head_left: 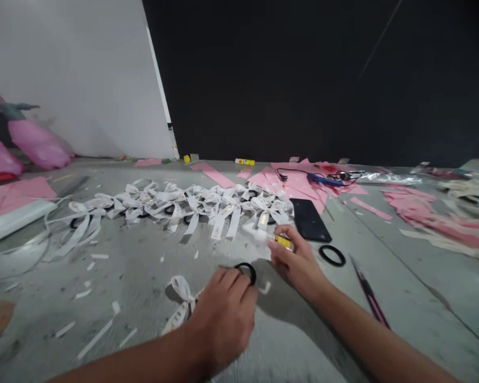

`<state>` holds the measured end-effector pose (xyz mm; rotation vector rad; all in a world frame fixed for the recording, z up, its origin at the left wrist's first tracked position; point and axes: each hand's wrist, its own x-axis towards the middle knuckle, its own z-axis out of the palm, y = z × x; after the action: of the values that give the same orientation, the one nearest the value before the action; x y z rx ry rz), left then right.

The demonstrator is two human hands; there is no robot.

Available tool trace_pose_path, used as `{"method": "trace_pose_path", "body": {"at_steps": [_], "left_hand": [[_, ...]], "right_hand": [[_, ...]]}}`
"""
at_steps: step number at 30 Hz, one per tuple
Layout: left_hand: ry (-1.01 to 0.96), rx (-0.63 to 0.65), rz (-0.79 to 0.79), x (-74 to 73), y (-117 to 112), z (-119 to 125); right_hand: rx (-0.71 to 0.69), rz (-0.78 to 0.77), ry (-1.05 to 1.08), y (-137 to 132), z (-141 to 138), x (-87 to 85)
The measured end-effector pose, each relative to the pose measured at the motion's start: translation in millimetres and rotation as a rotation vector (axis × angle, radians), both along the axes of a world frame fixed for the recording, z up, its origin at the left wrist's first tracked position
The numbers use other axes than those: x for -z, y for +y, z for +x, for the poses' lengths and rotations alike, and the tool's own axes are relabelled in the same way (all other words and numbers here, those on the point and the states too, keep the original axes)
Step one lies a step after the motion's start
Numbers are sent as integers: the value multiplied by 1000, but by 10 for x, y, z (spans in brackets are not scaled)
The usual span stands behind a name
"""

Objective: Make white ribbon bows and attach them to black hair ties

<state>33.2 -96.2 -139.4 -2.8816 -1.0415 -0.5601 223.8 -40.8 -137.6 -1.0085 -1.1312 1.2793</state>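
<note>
My left hand is closed, knuckles up, low over the grey surface. A black hair tie loops out past its fingers, and a white ribbon bow sticks out on its other side; the hand hides whether they join. My right hand pinches a small yellow-labelled tube; a pale blur lies at its tip. Just beyond is a wide pile of white ribbon bows, some with black hair ties and gold print.
A black phone, a loose black hair tie and a craft knife lie right of my right hand. Pink paper and a blue-handled tool are at the back. White scraps litter the left, near a white device.
</note>
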Motion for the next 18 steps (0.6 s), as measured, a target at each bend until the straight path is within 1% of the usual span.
{"method": "trace_pose_path", "body": {"at_steps": [3,6,9,13,18], "left_hand": [[-44,30,-38,42,3,-8],[-73,46,-63,44,11,-24],[-81,61,-90,40,16,-42],[-88,61,-94,26,11,-54],[-81,58,-71,12,3,-59]], "right_hand": [[18,-85,203,21,86,142],[3,-134,287,39,159,158],[4,-150,270,51,148,136],[35,-107,210,17,96,134],[28,-76,161,-20,88,137]]}}
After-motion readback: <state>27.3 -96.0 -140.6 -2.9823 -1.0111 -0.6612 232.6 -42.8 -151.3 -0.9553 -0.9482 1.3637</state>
